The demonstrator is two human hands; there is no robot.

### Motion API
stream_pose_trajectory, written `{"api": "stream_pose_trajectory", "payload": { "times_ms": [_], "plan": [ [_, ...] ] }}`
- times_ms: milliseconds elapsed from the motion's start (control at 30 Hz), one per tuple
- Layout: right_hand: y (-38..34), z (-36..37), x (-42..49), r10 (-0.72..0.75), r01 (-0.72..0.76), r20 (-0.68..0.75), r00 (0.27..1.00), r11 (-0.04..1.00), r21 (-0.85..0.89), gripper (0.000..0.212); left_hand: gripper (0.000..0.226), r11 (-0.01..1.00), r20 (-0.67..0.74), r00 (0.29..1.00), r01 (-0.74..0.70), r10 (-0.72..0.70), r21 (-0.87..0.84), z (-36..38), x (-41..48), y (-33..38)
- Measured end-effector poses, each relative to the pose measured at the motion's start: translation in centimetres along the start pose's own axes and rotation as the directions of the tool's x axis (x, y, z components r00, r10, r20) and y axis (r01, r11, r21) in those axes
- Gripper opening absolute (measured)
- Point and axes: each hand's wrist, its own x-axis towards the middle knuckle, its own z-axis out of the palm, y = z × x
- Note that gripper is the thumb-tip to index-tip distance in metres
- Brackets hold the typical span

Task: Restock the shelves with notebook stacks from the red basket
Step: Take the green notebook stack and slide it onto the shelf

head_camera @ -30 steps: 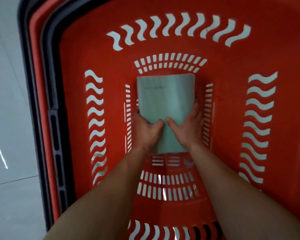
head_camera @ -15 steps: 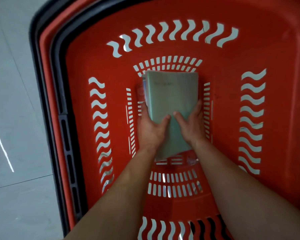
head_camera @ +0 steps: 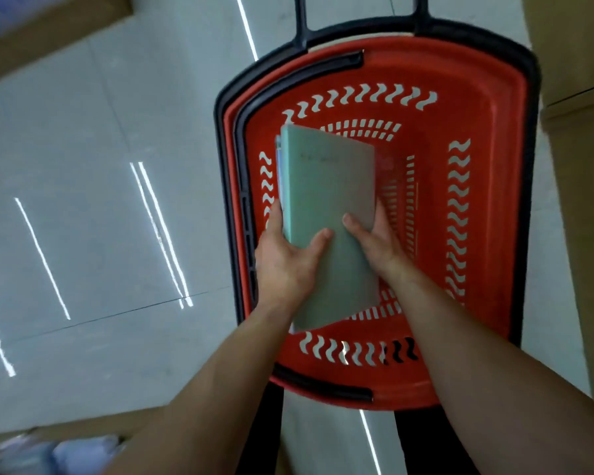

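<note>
A stack of notebooks (head_camera: 326,186) with a pale green cover on top hangs above the red basket (head_camera: 477,97), tilted toward the left. My left hand (head_camera: 285,258) grips the stack's left edge, thumb on the cover and fingers underneath. My right hand (head_camera: 374,234) grips its right edge the same way. The basket has a black rim and handle and stands on the floor below me. No other notebooks show on the part of its bottom that I can see.
A cardboard box (head_camera: 31,22) stands at the upper left and another (head_camera: 580,63) beside the basket on the right. A box with pale blue items (head_camera: 48,450) lies at the lower left. Glossy grey floor tiles (head_camera: 100,200) stretch to the left.
Both hands have lifted the notebook stack from the basket's bottom up above its rim. The view has pulled back, so the whole basket and the floor now show.
</note>
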Motion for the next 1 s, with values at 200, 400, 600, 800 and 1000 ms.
{"api": "stream_pose_trajectory", "payload": {
  "times_ms": [200, 400, 600, 800, 1000],
  "plan": [
    [-4.7, -0.5, -6.2, 0.008, -0.01, -0.083, 0.997, 1.0, -0.022, 0.099, 0.051, 0.999, -0.036, 0.999, 0.031, -0.033, -0.04, -3.7, -3.7, 2.3],
    [-8.4, -1.6, -11.1, -0.089, 0.078, -0.179, 0.98, 0.995, -0.065, 0.1, 0.058, 0.991, -0.005, 0.993, 0.121, -0.121, -0.049, -6.2, -5.3, 4.2],
    [-12.9, -2.5, -16.6, -0.134, 0.118, -0.212, 0.968, 0.989, -0.084, 0.098, 0.056, 0.992, 0.02, 0.994, 0.107, -0.106, -0.061, -8.5, -7.9, 8.1],
    [-18.8, -4.6, -26.3, -0.194, 0.164, -0.301, 0.934, 0.979, -0.121, 0.103, 0.057, 0.997, 0.055, 0.998, 0.036, -0.032, -0.074, -12.9, -14.0, 15.9],
    [-25.3, -9.2, -37.1, -0.223, 0.17, -0.346, 0.912, 0.97, -0.175, 0.087, 0.062, 0.996, 0.097, 0.992, -0.072, 0.077, -0.057, -16.3, -22.2, 25.4]
  ]
}}
